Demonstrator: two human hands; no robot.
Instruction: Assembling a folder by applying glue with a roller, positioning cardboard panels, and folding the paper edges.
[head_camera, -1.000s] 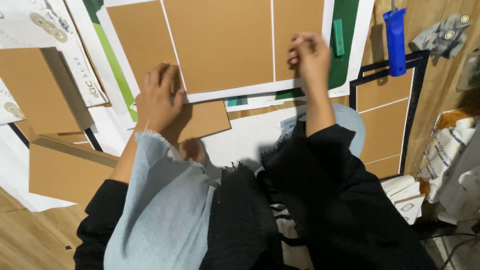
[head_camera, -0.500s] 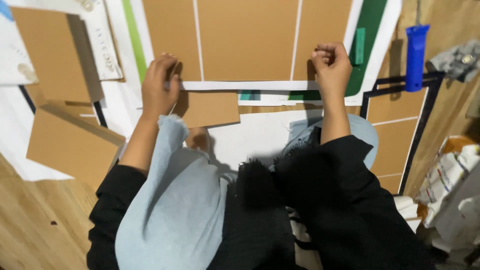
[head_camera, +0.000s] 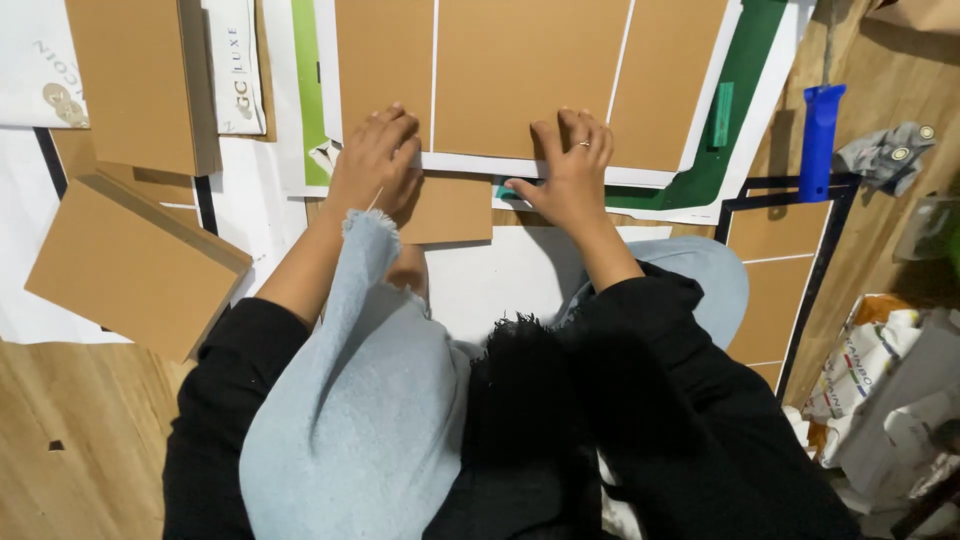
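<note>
A large white sheet (head_camera: 560, 168) with brown card panels (head_camera: 520, 70) glued on it lies on the floor in front of me. My left hand (head_camera: 375, 160) rests flat on the sheet's near edge, fingers on the left panel. My right hand (head_camera: 570, 165) presses on the near edge of the middle panel, fingers spread, a ring on one finger. A small loose brown card (head_camera: 450, 210) lies just under the edge, between both hands. My knees in pale denim (head_camera: 370, 400) fill the lower view.
A stack of brown cards (head_camera: 130, 265) lies at the left, more cards (head_camera: 140, 80) behind it. A blue-handled tool (head_camera: 820, 140) lies at the right on a green mat (head_camera: 740, 120). A black-edged sheet with brown panels (head_camera: 790, 270), grey gloves (head_camera: 885, 155) and bags (head_camera: 880, 380) are at the right.
My right hand has slid left along the sheet's near edge, from near the right panel to the middle one, and opened flat. My left hand stays at the left panel's edge.
</note>
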